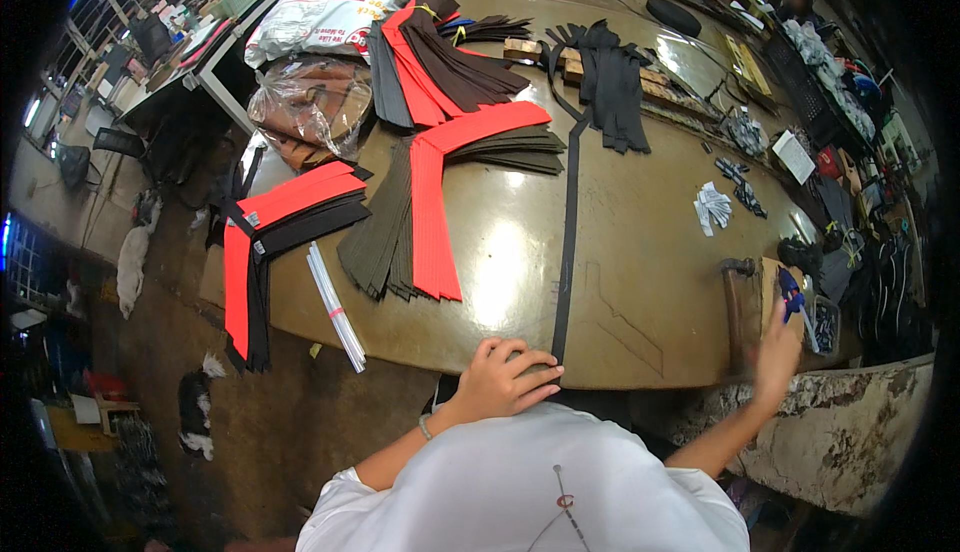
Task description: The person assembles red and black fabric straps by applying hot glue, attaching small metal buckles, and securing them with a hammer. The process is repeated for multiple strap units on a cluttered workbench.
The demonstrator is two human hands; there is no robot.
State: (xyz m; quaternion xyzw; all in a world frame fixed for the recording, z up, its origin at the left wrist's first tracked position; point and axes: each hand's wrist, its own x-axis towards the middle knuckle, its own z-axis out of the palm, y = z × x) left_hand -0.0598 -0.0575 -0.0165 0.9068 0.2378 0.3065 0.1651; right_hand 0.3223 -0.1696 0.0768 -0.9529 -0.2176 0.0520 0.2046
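Note:
A long narrow black strap [570, 242] runs down the brown table [520, 272] to its near edge. There my left hand [508, 377] lies over the strap's end, fingers bent and closed on it. My right hand [778, 347] is off to the right, by the table's right edge. Its fingertips reach a small blue-and-purple item [792, 295] whose kind I cannot make out. Blur hides whether those fingers grip it. The far end of the strap meets a bundle of black strips [610, 87] lying across a wooden block.
Left of the strap lie fanned stacks of red [432, 212], olive [385, 232] and black pieces [310, 207], beside white sticks [338, 307]. Behind them are a white sack [330, 12] and a plastic-wrapped brown bundle [310, 107]. White gloves [712, 207] lie at right. An animal [196, 407] is on the floor.

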